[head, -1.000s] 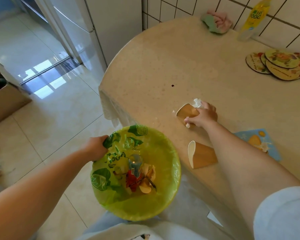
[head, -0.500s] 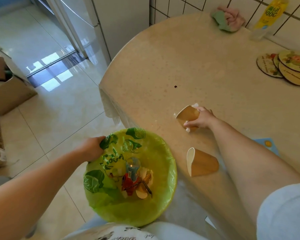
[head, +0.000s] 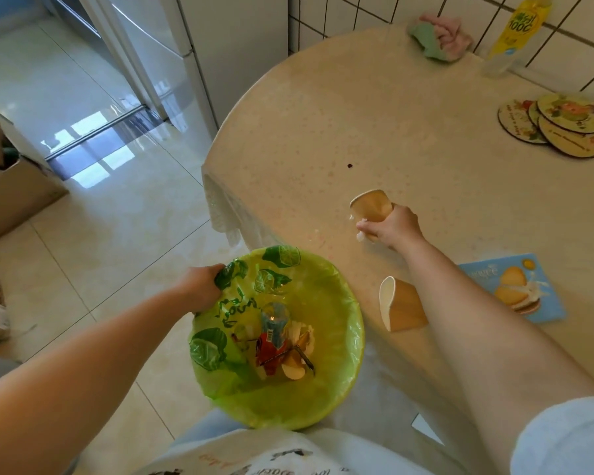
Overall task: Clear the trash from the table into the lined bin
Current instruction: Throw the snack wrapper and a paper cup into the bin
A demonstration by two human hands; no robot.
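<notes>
the right hand (head: pixel 393 228) was closed around a brown paper cup (head: pixel 371 204), gripping it by its base end with the open mouth pointing away toward the far left; the cup appeared to be lifted just off the table (head: pixel 408 138), though the angle made that hard to confirm. a scrap of white tissue (head: pixel 360 235) poked out beneath the curled fingers, pinched in the same grip as the cup. a few white crumbs lay on the table just left of that hand

the left hand (head: pixel 199 286) was clamped on the rim of the lined bin (head: pixel 340 389), fingers wrapped over the edge and bunching the green liner printed with lime slices. the bin sat below the near edge of the table, its mouth open upward, and already held crumpled wrappers and peel-like scraps (head: pixel 282 347) at the bottom

a second paper cup (head: pixel 403 305) lay on its side on the table near the bin-side edge, its white inside facing left, partly behind the right forearm. a blue biscuit packet (head: pixel 515 289) lay flat to the right of that arm. farther back were a fan of round coasters (head: pixel 559 125), a yellow bottle (head: pixel 518 25) against the tiled wall, and a pink and green cloth (head: pixel 438 41). a small dark spot (head: pixel 349 165) marked the tabletop beyond the held cup
</notes>
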